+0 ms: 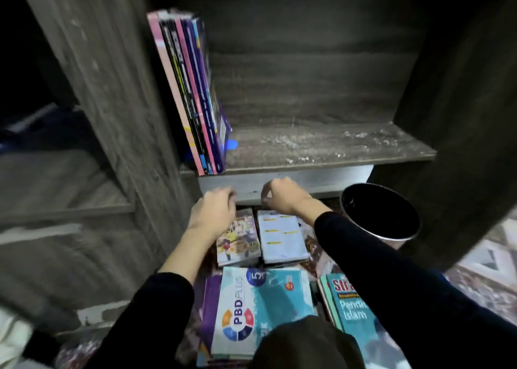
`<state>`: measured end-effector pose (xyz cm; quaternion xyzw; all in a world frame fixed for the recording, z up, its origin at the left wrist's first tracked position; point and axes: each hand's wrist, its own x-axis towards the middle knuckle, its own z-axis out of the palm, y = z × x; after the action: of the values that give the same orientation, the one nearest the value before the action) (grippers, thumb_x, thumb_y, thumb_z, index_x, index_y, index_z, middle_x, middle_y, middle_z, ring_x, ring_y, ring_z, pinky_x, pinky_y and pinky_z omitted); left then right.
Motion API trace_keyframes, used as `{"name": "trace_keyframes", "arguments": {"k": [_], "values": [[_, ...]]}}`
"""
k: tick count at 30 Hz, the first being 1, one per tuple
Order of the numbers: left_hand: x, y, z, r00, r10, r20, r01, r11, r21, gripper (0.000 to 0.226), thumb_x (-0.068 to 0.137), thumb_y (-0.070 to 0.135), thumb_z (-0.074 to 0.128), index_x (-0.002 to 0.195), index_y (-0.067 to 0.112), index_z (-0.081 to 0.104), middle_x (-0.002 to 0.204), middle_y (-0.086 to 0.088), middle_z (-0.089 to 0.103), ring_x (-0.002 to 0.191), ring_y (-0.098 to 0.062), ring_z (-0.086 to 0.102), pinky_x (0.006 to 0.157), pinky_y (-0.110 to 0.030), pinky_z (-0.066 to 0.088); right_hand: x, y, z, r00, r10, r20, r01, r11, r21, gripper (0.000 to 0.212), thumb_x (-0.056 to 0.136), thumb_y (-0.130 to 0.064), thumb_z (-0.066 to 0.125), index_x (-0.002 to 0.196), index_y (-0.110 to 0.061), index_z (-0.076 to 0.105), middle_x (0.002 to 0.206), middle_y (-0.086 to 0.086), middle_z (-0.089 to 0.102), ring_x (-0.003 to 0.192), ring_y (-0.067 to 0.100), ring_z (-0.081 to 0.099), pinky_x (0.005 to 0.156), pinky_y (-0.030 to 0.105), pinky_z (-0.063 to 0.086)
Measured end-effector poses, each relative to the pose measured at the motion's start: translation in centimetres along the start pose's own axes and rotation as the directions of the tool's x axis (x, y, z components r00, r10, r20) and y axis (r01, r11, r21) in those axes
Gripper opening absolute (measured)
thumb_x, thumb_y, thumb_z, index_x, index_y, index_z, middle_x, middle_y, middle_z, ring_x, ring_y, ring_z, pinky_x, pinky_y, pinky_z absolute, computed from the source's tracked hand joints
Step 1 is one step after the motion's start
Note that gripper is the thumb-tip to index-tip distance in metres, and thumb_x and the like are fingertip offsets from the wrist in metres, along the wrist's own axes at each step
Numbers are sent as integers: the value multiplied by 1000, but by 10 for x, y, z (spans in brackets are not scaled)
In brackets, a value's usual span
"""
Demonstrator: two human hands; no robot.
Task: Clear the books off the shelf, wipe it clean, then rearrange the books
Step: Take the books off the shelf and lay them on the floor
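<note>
A black bin point(380, 215) stands on patterned carpet point(481, 279) in dim light.

Shelf point(335, 147): upright books point(193, 94) at its left end.
Floor point(475, 282): book stacks point(263, 298) before the shelf; bin point(380, 217) right of them.

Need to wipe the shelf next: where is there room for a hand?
The shelf board is bare from the leaning books across to the right wall. Crowded: the floor below, with book stacks and the black bin.

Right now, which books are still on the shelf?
The pink-fronted row leaning at the shelf's left end; the other books lie flat below it.
</note>
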<state>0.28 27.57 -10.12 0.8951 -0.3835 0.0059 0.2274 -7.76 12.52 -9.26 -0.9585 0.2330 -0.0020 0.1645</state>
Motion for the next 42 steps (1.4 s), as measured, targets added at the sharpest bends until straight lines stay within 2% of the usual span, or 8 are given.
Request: {"name": "trace_keyframes", "arguments": {"k": [3, 7, 13, 17, 21, 30, 34, 42], "values": [[20, -2, -24, 936, 87, -341, -149, 976, -159, 32, 96, 12, 46, 126, 11, 56, 127, -10, 54, 113, -28, 55, 94, -36, 43, 7, -13, -32, 994, -65, -82, 69, 997, 40, 25, 92, -24, 52, 105, -8, 67, 101, 21, 66, 92, 37, 61, 73, 35, 48], [52, 0, -34, 790, -127, -600, -147, 910, -387, 45, 97, 10, 47, 140, 0, 40, 137, -22, 40, 125, -33, 43, 103, -20, 26, 30, -27, -47, 975, -143, -169, 158, 985, 75, 21, 95, -29, 51, 95, -15, 67, 93, 16, 67, 88, 32, 62, 70, 33, 46], [97, -1, -39, 763, -410, -499, -33, 747, -664, 58, 100, 32, 41, 150, 9, 22, 148, -17, 37, 134, -28, 38, 102, -22, 25, 76, -46, -40, 912, -241, -332, 314, 931, 188, 50, 94, -43, 53, 133, -12, 50, 113, 15, 65, 102, 31, 61, 85, 37, 47], [116, -13, -39, 749, -383, -541, -111, 732, -672, 45, 98, 38, 46, 137, 15, 47, 116, -2, 66, 100, -10, 59, 80, -20, 38, 104, -55, -31, 879, -250, -405, 394, 860, 324, 68, 89, -49, 58, 145, -19, 32, 141, 10, 47, 120, 27, 51, 99, 37, 42], [119, -20, -36, 737, -407, -540, -121, 706, -698, 38, 96, 41, 49, 113, 10, 61, 80, 15, 61, 78, -3, 56, 69, -17, 36, 119, -58, -21, 858, -288, -425, 451, 817, 358, 88, 79, -52, 68, 148, -20, 24, 151, 5, 36, 134, 20, 39, 108, 37, 36], [120, -22, -37, 750, -385, -538, -128, 713, -689, 35, 96, 37, 49, 107, 6, 61, 82, 9, 63, 77, -3, 55, 66, -2, 35, 123, -57, -15, 796, -303, -524, 513, 797, 319, 78, 85, -43, 67, 148, -19, 28, 147, 3, 44, 130, 19, 45, 105, 32, 37], [119, -21, -39, 762, -382, -523, -116, 713, -691, 34, 97, 36, 49, 103, 4, 60, 77, 7, 60, 67, -1, 50, 62, 2, 31, 115, -64, -12, 777, -252, -576, 499, 804, 322, 73, 86, -32, 67, 147, -17, 29, 124, 8, 63, 96, 23, 65, 88, 32, 48], [118, -22, -41, 771, -414, -485, -83, 689, -720, 30, 97, 37, 49, 91, 9, 56, 67, 11, 51, 64, -9, 48, 64, -21, 29, 115, -75, -7, 808, -115, -578, 393, 835, 384, 69, 84, -21, 60, 145, -11, 30, 88, 14, 67, 78, 35, 62, 76, 41, 52]]}}
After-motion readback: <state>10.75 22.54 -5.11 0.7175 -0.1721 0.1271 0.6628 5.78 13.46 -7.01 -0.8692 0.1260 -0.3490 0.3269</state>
